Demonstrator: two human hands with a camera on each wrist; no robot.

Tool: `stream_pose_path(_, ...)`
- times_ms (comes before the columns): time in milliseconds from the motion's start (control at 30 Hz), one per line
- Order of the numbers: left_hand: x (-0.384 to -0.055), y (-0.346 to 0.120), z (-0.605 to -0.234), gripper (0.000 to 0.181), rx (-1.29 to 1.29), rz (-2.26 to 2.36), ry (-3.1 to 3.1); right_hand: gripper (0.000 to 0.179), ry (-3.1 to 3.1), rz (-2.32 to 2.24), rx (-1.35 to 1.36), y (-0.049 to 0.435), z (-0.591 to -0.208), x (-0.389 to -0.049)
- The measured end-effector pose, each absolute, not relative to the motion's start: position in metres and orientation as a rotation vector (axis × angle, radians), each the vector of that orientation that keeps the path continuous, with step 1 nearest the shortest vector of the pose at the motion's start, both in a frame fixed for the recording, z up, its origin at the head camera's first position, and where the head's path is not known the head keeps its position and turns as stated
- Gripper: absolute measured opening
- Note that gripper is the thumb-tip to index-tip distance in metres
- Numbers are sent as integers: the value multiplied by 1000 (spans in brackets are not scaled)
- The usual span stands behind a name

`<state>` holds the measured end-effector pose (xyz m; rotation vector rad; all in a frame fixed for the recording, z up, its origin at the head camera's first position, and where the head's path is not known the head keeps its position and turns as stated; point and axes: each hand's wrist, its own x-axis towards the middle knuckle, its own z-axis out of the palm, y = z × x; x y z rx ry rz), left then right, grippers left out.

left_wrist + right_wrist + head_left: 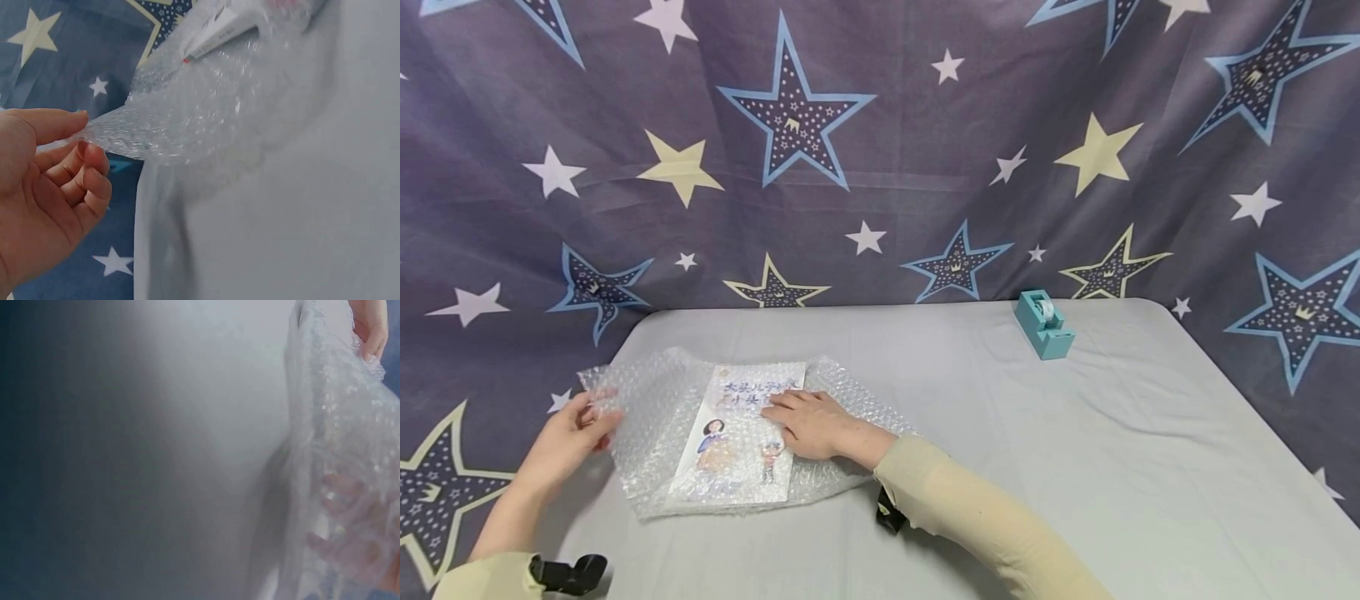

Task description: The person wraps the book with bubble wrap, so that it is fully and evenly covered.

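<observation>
A white book [739,454] with blue lettering and two cartoon figures on its cover lies within a sheet of clear bubble wrap [647,417]. My left hand [567,435] pinches the wrap's left end between thumb and fingers. In the left wrist view that end is gathered and pulled taut at the fingertips [80,119], and the book's white edge [225,34] shows farther in. My right hand [817,425] rests flat over the book's upper right, fingers spread toward the title. The right wrist view shows its fingers [350,544] blurred behind the wrap.
A teal tape dispenser [1045,327] with a roll in it stands at the back right of the table. The table's cover [1000,433] is pale grey cloth. A dark curtain [895,167] with stars hangs behind and beside the table.
</observation>
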<state>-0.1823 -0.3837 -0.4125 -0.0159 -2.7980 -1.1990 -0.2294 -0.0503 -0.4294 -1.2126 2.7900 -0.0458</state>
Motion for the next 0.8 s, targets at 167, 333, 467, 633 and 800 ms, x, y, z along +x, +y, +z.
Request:
stream_pose_path(167, -183, -371, -403, 47, -53, -1189, -2760, 45, 2788, -50, -1207, -50, -430, -229)
stream_pose_path(333, -183, -355, -394, 44, -153, -1189, -2722, 45, 2789, -49, -1203, -51, -431, -229)
stream_pose_path(467, -182, -343, -387, 43, -194, -1189, -2704, 45, 2794, -44, -1205, -51, -431, -229)
stream_pose_path(633, -182, -329, -380, 43, -184, -1127, -2729, 45, 2793, -45, -1205, -51, -431, -229)
stream_pose_path(800, -182, -314, -377, 41, -216, -1104, -2710, 45, 2794, -38, -1201, -51, -431, -229)
